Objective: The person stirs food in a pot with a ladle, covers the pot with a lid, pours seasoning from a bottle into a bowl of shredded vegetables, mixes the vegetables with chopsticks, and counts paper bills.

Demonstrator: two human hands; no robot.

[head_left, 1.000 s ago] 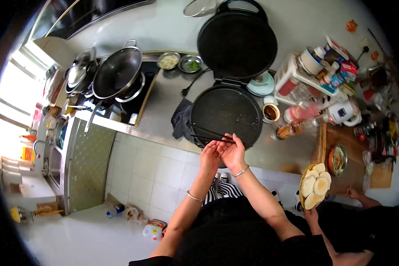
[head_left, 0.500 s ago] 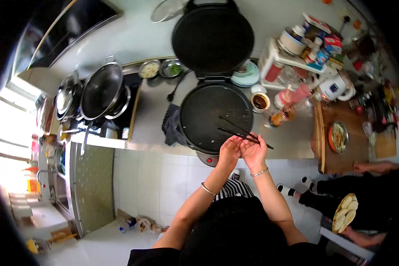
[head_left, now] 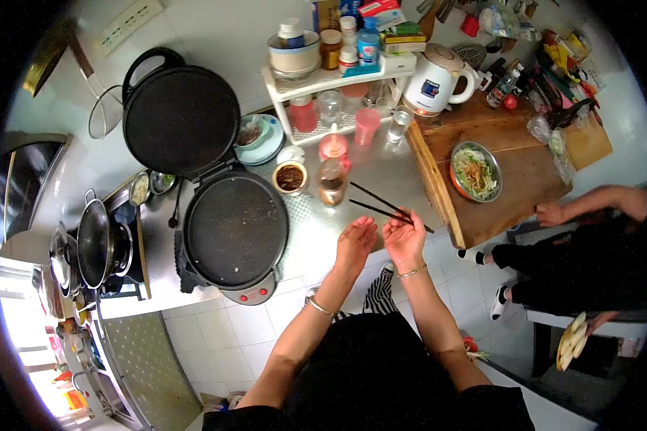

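My right hand (head_left: 404, 238) is closed around a pair of black chopsticks (head_left: 374, 209), whose tips spread apart toward the upper left. Palm up and holding nothing, my left hand (head_left: 356, 243) is beside it with a small gap between them. Both hands are in front of the counter's edge. To their left stands an electric griddle (head_left: 236, 228) with its round lid (head_left: 182, 121) raised; a few pale crumbs dot its dark plate. A jar of dark sauce (head_left: 290, 177) and a brown-filled bottle (head_left: 332, 183) stand on the counter beyond my hands.
On the wooden board (head_left: 474, 215) at right sits a bowl of shredded food (head_left: 476, 171). Near it, another person's hand (head_left: 551, 214) rests; their other hand holds pale, flat pieces (head_left: 572, 341). A white kettle (head_left: 438, 80) and loaded shelf (head_left: 338, 80) stand behind. A wok (head_left: 97, 243) is far left.
My view has turned right, so the griddle now appears further left. My hands, touching before, have come apart; the chopsticks stay in my right hand.
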